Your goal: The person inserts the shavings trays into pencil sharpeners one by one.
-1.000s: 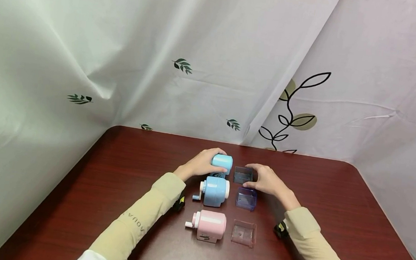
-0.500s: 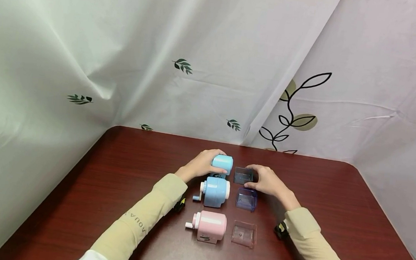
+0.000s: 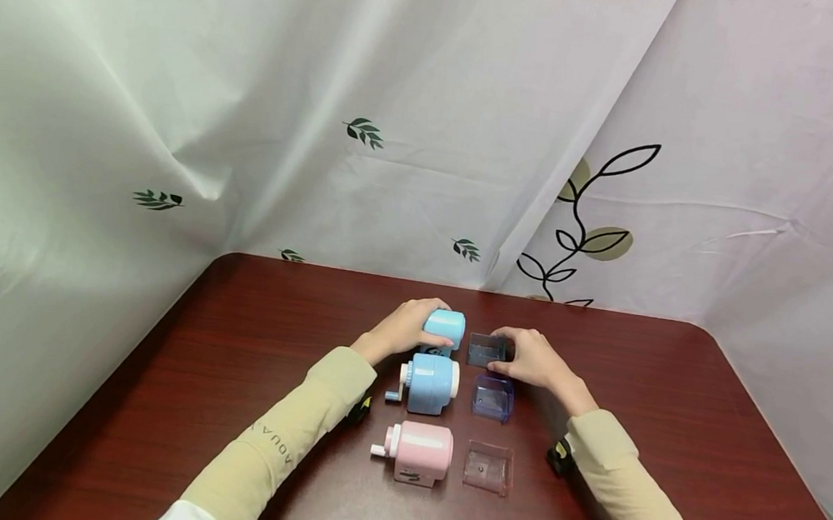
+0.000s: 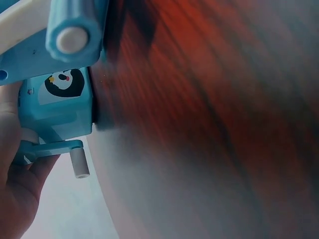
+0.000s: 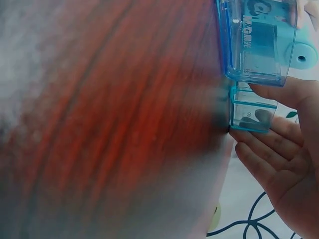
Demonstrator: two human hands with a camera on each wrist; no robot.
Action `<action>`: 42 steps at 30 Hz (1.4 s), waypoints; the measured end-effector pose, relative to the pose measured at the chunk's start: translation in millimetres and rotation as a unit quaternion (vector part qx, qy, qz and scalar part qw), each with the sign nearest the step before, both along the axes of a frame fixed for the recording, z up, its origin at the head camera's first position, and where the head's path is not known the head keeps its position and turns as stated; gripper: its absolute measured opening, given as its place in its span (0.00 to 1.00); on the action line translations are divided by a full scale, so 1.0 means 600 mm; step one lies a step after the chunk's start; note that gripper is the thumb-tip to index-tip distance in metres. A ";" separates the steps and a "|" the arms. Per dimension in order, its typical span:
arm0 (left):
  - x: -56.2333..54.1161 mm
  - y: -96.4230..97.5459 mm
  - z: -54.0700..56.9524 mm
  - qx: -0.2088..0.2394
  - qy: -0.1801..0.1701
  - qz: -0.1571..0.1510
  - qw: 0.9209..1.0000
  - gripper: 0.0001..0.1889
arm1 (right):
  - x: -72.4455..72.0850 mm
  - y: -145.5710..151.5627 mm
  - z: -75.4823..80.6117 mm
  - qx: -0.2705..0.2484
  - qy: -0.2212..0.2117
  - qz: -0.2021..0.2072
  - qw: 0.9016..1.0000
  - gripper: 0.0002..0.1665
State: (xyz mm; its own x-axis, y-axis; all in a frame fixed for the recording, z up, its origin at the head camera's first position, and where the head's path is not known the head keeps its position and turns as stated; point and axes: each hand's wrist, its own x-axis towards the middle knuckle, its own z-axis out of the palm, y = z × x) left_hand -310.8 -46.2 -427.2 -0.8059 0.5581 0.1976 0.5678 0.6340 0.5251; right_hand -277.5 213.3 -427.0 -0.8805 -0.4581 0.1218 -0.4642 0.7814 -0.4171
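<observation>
At the back of the row, my left hand [image 3: 406,323] grips a light-blue crank pencil sharpener [image 3: 445,323] from its left side. Its small crank and penguin picture show in the left wrist view, where the sharpener's body [image 4: 60,117] rests on the table. My right hand [image 3: 533,359] holds a clear bluish shavings drawer [image 3: 483,350] just to the right of that sharpener. The right wrist view has the thumb at one side of this drawer [image 5: 254,110] and the fingers at the other. A small gap separates drawer and sharpener in the head view.
A mid-blue sharpener [image 3: 430,384] and a pink sharpener [image 3: 424,452] stand nearer on the dark red table [image 3: 291,315]. Beside them lie a clear violet-blue drawer [image 3: 493,398] and a clear pink drawer [image 3: 488,468]. A white patterned curtain [image 3: 407,200] hangs behind the table.
</observation>
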 end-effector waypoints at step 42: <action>0.002 0.002 0.002 -0.003 0.007 0.005 1.000 0.30 | -0.016 -0.040 0.014 0.004 -0.010 0.032 0.999 0.28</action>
State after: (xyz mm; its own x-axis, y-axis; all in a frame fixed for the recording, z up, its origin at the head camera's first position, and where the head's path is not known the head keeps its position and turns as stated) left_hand -309.9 -45.2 -426.0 -0.8086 0.5513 0.2056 0.5687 0.6428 0.5132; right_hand -287.3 189.5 -418.8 -0.8522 -0.5136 0.0998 -0.5038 0.7542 -0.4212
